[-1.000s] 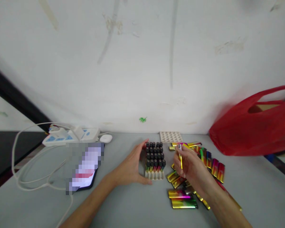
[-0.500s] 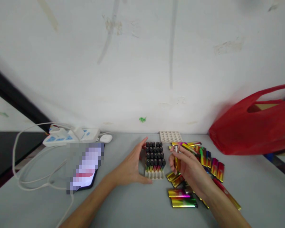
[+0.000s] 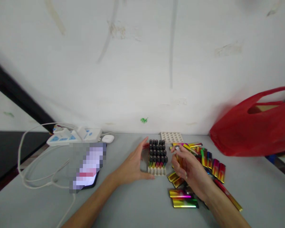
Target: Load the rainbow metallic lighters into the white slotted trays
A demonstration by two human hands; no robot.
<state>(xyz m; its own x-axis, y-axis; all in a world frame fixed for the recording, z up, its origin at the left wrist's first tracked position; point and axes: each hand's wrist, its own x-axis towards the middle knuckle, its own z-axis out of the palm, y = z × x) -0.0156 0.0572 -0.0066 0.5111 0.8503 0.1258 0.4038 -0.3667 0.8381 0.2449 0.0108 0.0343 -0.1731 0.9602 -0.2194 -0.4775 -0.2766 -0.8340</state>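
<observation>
A white tray (image 3: pixel 157 171) on the grey table holds several upright lighters with black tops (image 3: pixel 157 152); its front row of slots shows bare. My left hand (image 3: pixel 132 164) cups the tray's left side, thumb at the front and fingers at the back. My right hand (image 3: pixel 189 169) is closed round one gold lighter (image 3: pixel 178 155), held upright just right of the tray. Under and behind that hand lies a heap of shiny gold, red and green lighters (image 3: pixel 205 160).
A second, unfilled white tray (image 3: pixel 171 136) lies by the wall. A red plastic bag (image 3: pixel 254 126) fills the right side. On the left are a phone (image 3: pixel 87 166), a power strip (image 3: pixel 73 136), a small white case (image 3: pixel 107 138) and looping white cables (image 3: pixel 35 158).
My right hand has carried the gold lighter leftward and a little lower, closer to the tray. My left hand has stayed on the tray.
</observation>
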